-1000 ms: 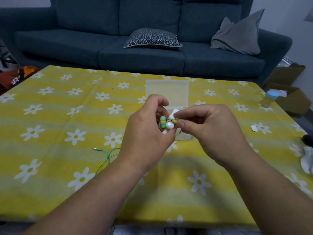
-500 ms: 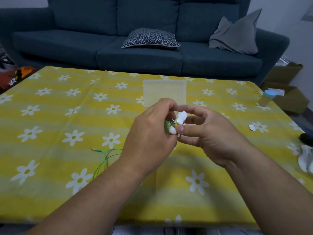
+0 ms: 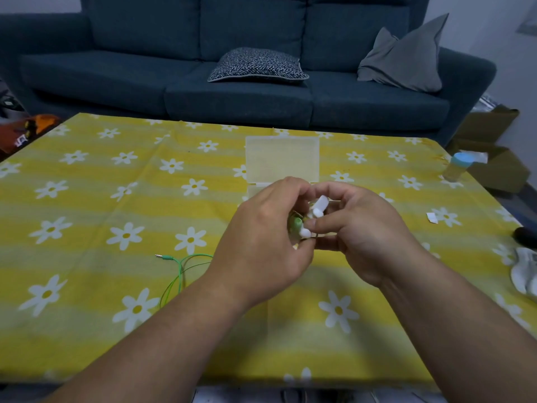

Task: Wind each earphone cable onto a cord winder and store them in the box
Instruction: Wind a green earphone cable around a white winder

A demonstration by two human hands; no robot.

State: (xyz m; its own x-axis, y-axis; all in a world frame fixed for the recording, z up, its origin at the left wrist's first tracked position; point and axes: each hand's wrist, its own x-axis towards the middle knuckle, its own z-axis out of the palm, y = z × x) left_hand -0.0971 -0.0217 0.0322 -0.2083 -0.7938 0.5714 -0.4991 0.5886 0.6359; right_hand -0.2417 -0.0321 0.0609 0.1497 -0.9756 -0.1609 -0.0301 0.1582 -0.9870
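Over the middle of the table my left hand (image 3: 261, 242) and my right hand (image 3: 357, 228) meet, fingers curled. Between them sits a white cord winder (image 3: 315, 212), pinched by my right thumb and fingers. My left hand grips the green earbuds (image 3: 296, 225) against it. The green earphone cable (image 3: 180, 271) trails from under my left hand down onto the cloth, and its plug (image 3: 162, 256) lies to the left. A clear plastic box (image 3: 282, 158) stands open just behind my hands, partly hidden by them.
The table carries a yellow daisy-print cloth (image 3: 87, 228). A blue-capped bottle (image 3: 459, 167) stands at the right edge, with a paper scrap (image 3: 432, 218) and a white cloth (image 3: 526, 274) nearby. A dark blue sofa (image 3: 232, 91) stands beyond the far edge.
My hands have closed in on each other and the winder has turned in my right fingers. The loose green cable on the cloth lies much as before.
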